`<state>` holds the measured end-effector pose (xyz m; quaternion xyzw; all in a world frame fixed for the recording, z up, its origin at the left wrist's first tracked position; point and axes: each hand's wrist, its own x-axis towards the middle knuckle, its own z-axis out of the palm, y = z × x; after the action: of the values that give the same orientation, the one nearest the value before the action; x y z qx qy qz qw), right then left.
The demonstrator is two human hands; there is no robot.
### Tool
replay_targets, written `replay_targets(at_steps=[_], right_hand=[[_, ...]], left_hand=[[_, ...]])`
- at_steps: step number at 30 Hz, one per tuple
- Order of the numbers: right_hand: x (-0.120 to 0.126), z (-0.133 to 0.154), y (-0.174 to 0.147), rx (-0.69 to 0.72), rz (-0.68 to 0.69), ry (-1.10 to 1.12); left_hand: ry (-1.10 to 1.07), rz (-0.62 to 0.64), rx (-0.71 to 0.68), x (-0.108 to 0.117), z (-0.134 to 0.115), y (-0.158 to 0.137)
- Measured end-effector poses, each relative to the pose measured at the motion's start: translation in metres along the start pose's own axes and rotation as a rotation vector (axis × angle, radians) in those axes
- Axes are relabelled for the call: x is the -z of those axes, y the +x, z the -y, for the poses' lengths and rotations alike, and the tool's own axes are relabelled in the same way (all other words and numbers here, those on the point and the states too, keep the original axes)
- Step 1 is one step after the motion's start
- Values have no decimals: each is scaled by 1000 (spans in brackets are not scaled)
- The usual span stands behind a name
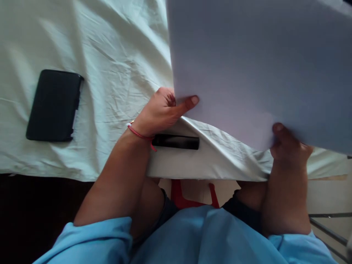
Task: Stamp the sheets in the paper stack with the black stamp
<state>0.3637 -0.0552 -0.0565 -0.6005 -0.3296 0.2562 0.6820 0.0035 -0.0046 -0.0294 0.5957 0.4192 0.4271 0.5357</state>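
A large blank white sheet of paper (247,66) fills the upper right of the head view, raised above the cloth. My left hand (167,110) pinches its lower left corner, thumb on top and fingers underneath. Along the lower edge, farther right, my right hand (290,143) grips the sheet with the thumb on top; its other fingers are mostly hidden. Just below my left wrist lies a narrow black glossy object (176,142), its kind unclear, partly behind the wrist's red string bracelet.
A pale, wrinkled cloth (115,84) covers the surface. On it at the left lies a flat black case-like object (53,106). Below the front edge shows part of a red plastic stool (189,201). Metal bars (330,231) stand at the lower right.
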Motion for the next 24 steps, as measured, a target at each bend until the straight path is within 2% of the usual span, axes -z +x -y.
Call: replay_targets(at_steps=[5,9,16,19,24], right_hand=[[-15,13,-6,-40,-64,75],[-16,12,-5,-67,-75,80],[-14,6,-2,-82,-15,106],[-14,6,-1,-82,-14,109],[-13,5,0,-90,-2,73]], left_hand=[[-28,2,120,0,-2,1],[-73,63,197,0,-2,0],[-113,195,302,3,-10,-1],[-126,234,308,6,-8,-1],[-116,211,254,8,-6,-2]])
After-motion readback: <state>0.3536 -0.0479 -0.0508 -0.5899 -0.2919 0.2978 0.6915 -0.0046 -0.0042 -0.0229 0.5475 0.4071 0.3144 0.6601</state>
